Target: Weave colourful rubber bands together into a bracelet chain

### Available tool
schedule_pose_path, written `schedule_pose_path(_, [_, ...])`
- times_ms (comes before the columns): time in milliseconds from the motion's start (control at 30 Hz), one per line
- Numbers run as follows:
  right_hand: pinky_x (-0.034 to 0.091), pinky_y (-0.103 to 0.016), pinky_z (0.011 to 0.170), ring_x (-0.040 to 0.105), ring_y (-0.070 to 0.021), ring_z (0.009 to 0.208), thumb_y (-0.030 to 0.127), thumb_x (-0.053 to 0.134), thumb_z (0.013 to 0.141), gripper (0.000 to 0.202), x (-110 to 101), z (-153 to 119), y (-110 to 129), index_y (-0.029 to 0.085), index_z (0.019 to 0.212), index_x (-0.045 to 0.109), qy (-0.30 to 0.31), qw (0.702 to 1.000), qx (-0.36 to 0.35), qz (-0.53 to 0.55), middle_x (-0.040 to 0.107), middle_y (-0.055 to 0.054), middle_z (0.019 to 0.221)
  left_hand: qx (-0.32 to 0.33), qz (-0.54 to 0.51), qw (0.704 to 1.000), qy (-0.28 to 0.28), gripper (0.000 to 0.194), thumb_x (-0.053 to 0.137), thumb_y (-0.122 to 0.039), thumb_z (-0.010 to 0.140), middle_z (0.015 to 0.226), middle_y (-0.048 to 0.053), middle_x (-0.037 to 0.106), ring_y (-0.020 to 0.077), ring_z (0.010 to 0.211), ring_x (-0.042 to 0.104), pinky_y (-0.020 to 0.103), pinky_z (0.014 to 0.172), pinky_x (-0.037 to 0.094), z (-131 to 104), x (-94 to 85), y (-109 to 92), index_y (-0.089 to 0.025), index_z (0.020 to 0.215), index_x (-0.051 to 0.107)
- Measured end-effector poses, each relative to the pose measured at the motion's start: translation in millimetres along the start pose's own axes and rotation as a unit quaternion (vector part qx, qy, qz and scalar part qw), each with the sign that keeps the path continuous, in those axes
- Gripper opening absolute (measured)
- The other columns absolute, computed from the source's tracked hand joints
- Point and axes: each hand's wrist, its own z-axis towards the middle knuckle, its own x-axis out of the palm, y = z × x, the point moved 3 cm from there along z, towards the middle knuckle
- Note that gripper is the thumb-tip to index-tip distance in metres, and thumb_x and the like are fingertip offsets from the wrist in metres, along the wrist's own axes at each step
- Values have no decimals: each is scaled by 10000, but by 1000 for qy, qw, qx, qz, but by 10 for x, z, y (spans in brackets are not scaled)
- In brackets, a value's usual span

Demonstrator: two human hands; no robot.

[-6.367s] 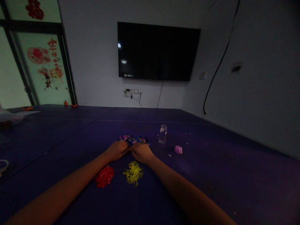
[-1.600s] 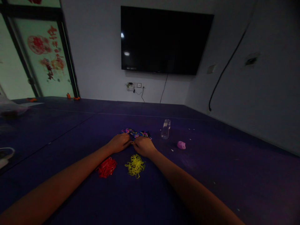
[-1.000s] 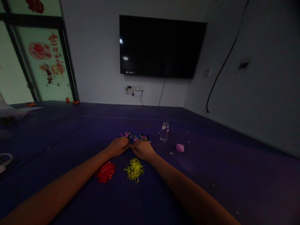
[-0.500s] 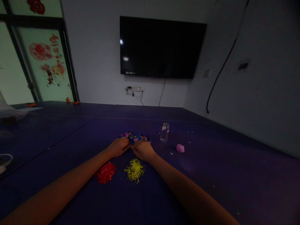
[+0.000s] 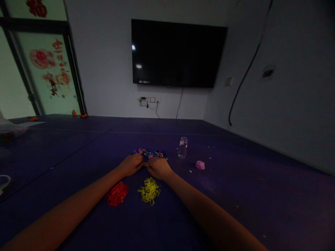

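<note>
**Scene slid slightly left in view as the handwork stayed put**

Since half a second earlier, everything had drifted a little leftward together, while the things on the dark purple table (image 5: 264,202) kept their places among themselves. Nearest the middle lay a yellow pile (image 5: 149,190) of small looped bands.

Just beyond the yellow pile, the left hand (image 5: 132,165) and the right hand (image 5: 158,167) were close together, knuckles up, fingers curled in. Where they met, a small yellow strand (image 5: 147,164) showed, pinched between them; the fingertips were largely hidden, so which fingers gripped it could not be told.

Farther beyond the yellow pile, directly past the hands and partly covered by them, lay a mixed pile (image 5: 149,153) of blue, pink, black and other bands. To the left of the yellow pile, and apart from it, lay a red pile (image 5: 117,194), right beside the left forearm (image 5: 86,195). The right forearm (image 5: 209,209) passed to the right of the yellow pile.

Beyond the yellow pile and to its right, a clear bottle (image 5: 182,148) stood upright. Farther right of the yellow pile sat a pink lump (image 5: 200,165), with a white scrap (image 5: 190,171) near it. Well beyond the yellow pile, a dark television (image 5: 178,52) hung on the wall (image 5: 104,69).
</note>
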Motion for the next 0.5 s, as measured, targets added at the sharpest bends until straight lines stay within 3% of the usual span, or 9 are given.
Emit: schedule_pose_path(500, [440, -271, 768, 623, -209, 920, 268, 403, 923, 287, 5, 12, 0, 123, 943, 650, 10, 1000, 9, 0, 682, -127, 967, -2, 13, 1000, 11, 308, 351, -312, 974, 790, 55, 571, 188, 781, 538, 287, 684, 425, 2, 2, 11, -173, 767, 532])
